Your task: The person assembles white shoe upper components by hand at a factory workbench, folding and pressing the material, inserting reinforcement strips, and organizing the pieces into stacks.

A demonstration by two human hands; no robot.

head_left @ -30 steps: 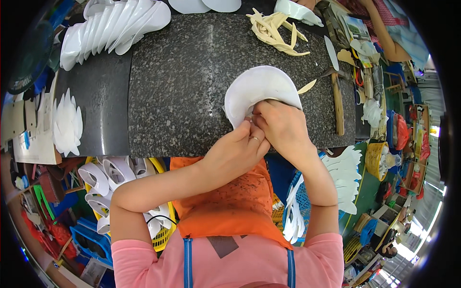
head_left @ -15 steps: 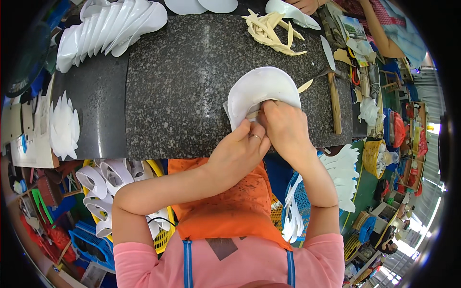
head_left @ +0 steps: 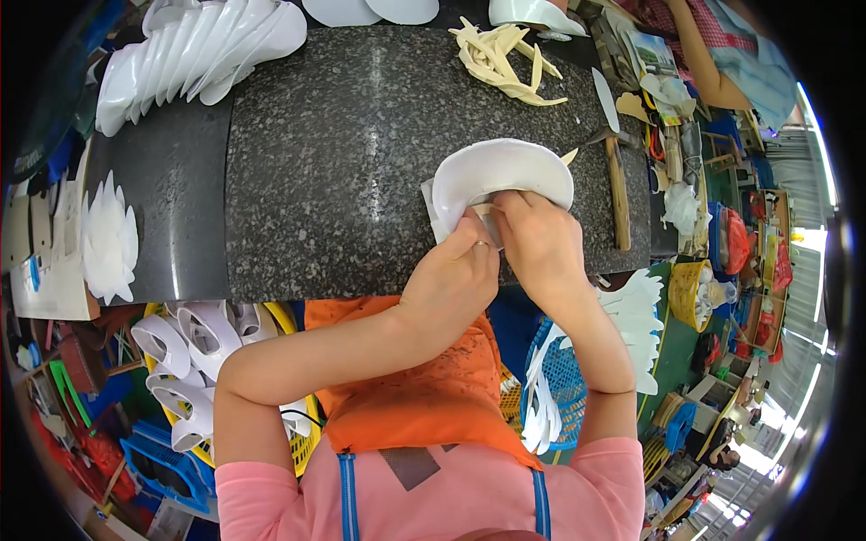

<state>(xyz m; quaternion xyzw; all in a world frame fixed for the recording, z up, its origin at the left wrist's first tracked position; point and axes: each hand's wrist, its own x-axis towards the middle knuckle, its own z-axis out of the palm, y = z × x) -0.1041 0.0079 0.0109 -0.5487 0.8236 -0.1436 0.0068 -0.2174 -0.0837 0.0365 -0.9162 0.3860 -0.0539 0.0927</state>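
A glossy white curved shoe upper (head_left: 502,169) is held at the near side of the dark speckled stone slab (head_left: 325,171), its rounded edge away from me. My left hand (head_left: 454,281) is closed, thumb and fingers pinching the left part of its inner edge. Close beside it, my right hand (head_left: 544,242) grips the right part with bent fingers. Between the fingertips shows a narrow beige strip (head_left: 485,209) along the inner edge. Pale sheet-like material (head_left: 437,212) peeks out at the upper's left. Fingers hide part of the inner edge.
Beige strips (head_left: 501,61) lie piled at the far side. A wooden-handled hammer (head_left: 618,194) rests at right. White curved pieces (head_left: 203,54) stand stacked far left, near thin white pointed pieces (head_left: 108,239). Below the slab are a yellow basket (head_left: 309,444) and a blue basket (head_left: 568,388). Another person's arm (head_left: 708,63) shows top right.
The shoe upper has come slightly nearer and tilted, so its far edge looks flatter and wider. Both hands keep hold of it, my left hand's fingers shifted slightly. The whole view has moved a little.
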